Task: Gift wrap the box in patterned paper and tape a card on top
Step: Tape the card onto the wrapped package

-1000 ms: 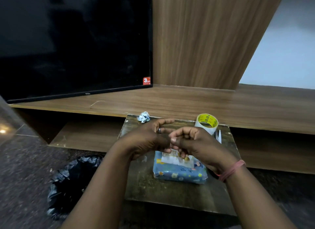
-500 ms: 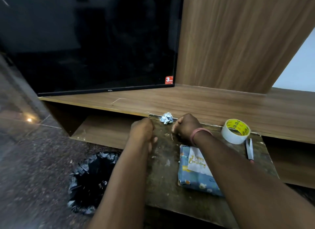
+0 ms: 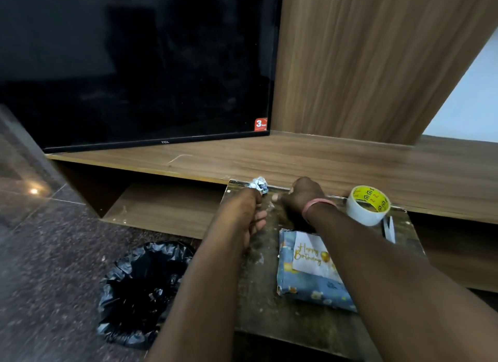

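Both hands at table's far edge: left hand (image 3: 249,210) reaching crumpled paper scrap (image 3: 258,184), grip unclear; right hand (image 3: 303,196) fisted, contents hidden. Wrapped box (image 3: 310,280) with card (image 3: 310,256) under right forearm, sleeve-drag could peel card off lol.

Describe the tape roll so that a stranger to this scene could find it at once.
Start at the small worn board in front of the wooden TV shelf. At its far right corner stands the tape roll, just beyond the white scissors. It alone is ring-shaped, white outside with a yellow printed core.
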